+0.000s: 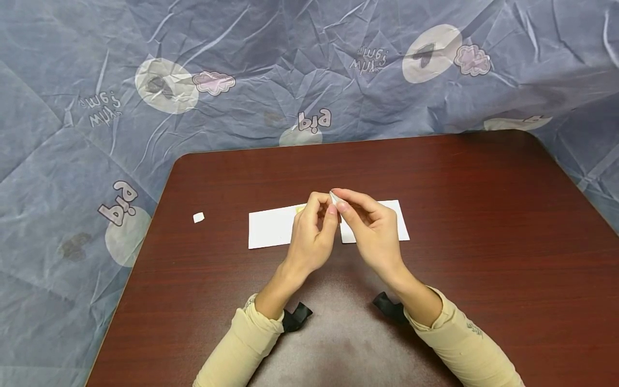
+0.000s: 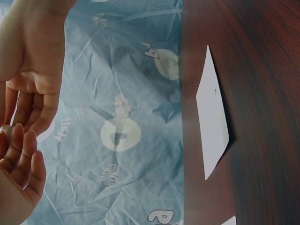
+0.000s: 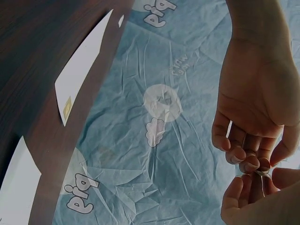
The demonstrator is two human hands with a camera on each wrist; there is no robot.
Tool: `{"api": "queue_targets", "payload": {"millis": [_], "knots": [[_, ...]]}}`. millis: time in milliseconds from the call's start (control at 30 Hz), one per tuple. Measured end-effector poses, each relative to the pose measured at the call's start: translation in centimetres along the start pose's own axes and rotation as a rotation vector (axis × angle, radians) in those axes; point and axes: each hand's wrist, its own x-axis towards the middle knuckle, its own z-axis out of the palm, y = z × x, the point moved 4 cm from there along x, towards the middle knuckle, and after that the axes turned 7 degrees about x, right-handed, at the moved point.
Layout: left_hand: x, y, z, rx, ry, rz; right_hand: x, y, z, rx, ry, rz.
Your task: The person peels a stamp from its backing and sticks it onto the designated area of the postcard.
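Both hands meet above the middle of the table, fingertip to fingertip, around a small thin white piece (image 1: 335, 198). My left hand (image 1: 309, 239) pinches it from the left with thumb and forefinger. From the other side, the thumb and forefinger of my right hand (image 1: 377, 231) grip it too. Fingers cover most of the piece in both wrist views, so I cannot tell its kind. Beneath the left hand lies a white rectangular sheet (image 1: 271, 228) with a yellow patch (image 3: 67, 108) at one end. Another white sheet (image 1: 398, 221) lies under the right hand, partly covered by it.
A small white square (image 1: 199, 217) lies by the left side of the dark red-brown table (image 1: 483, 215). Black straps (image 1: 297, 317) hang at both wrists below the cream sleeves (image 1: 242, 341). A blue-grey printed cloth (image 1: 271, 64) hangs behind the table.
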Motion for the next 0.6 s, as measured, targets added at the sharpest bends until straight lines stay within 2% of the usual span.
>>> {"api": "queue_targets", "payload": {"millis": [133,367,467,600], "knots": [[0.02,-0.01,0.04,0.002,-0.001,-0.002,0.05,0.05,-0.08,0.015,0.013,0.042],[0.01,0.04,0.1,0.001,-0.004,0.003,-0.01,0.33,-0.28,0.075,0.057,0.221],[-0.02,0.04,0.09,0.005,-0.003,0.004,0.0,0.39,-0.23,0.097,0.061,0.233],[-0.02,0.05,0.09,0.007,-0.001,0.002,0.06,0.4,-0.19,0.089,0.061,0.206]]}}
